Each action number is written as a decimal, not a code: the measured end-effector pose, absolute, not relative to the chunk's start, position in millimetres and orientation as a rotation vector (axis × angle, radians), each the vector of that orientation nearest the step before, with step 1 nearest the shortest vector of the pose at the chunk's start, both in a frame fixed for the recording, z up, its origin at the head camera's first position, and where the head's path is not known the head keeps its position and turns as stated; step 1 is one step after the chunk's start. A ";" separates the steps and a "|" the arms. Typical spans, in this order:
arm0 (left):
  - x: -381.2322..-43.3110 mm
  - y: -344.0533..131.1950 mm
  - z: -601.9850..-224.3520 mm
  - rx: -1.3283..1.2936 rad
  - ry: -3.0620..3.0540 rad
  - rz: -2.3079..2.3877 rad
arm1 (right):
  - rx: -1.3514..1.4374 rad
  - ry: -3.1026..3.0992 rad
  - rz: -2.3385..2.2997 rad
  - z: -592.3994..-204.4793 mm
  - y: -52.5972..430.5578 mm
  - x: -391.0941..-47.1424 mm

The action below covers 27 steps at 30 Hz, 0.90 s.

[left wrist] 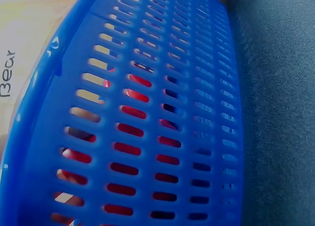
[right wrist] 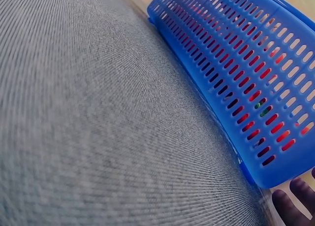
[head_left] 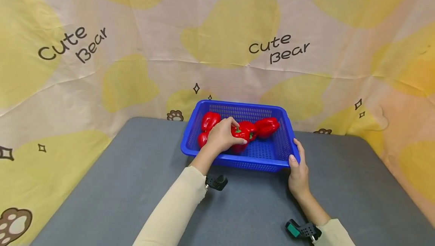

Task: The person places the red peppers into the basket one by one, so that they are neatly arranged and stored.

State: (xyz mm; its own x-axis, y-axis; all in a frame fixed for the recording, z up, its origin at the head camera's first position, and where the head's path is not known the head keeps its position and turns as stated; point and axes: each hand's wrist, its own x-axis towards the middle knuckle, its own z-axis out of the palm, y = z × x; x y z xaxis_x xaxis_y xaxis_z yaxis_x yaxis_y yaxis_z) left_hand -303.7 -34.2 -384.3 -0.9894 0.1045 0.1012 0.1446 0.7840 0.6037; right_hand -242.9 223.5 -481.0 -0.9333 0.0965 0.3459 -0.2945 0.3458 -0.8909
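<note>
A blue plastic basket (head_left: 261, 163) with slotted walls holds several glossy red bell peppers (head_left: 266, 127). Reaching over its front rim, my left hand (head_left: 222, 134) curls thumb and fingers around a red bell pepper (head_left: 239, 146) with a green stem. Another red pepper (head_left: 210, 120) lies behind that hand, at the basket's left end. At the front right corner my right hand (head_left: 299, 172) grips the basket, thumb on the rim and fingers along the outer side. Only the basket wall (left wrist: 69, 98) shows in the left wrist view, hiding the left hand's grasp. Dark fingertips (right wrist: 288, 209) appear beside the basket in the right wrist view.
The basket stands near the back of a grey table (head_left: 146, 185). A patterned cloth (head_left: 217, 42) printed with "Cute Bear" hangs behind. Dark straps (head_left: 216, 182) are worn on both wrists.
</note>
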 end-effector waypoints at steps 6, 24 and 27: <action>-304.4 -32.4 -385.1 -0.253 -2.962 -0.872 | 0.188 -2.259 1.658 -480.8 223.6 -244.3; -300.8 -37.7 -390.7 -0.268 -2.976 -1.002 | 0.190 -2.253 1.644 -479.2 220.5 -239.7; -299.3 -37.0 -389.0 -0.282 -2.967 -1.017 | 0.180 -2.252 1.628 -478.2 220.9 -238.6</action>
State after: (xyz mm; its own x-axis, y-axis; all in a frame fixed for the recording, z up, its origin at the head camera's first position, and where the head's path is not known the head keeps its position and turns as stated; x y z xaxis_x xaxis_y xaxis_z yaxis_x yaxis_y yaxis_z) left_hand -299.3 -37.0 -389.0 -0.9839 0.1711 0.0506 0.1662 0.7753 0.6093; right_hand -238.6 220.9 -478.2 -0.9289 0.1032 0.3558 -0.3054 0.3302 -0.8931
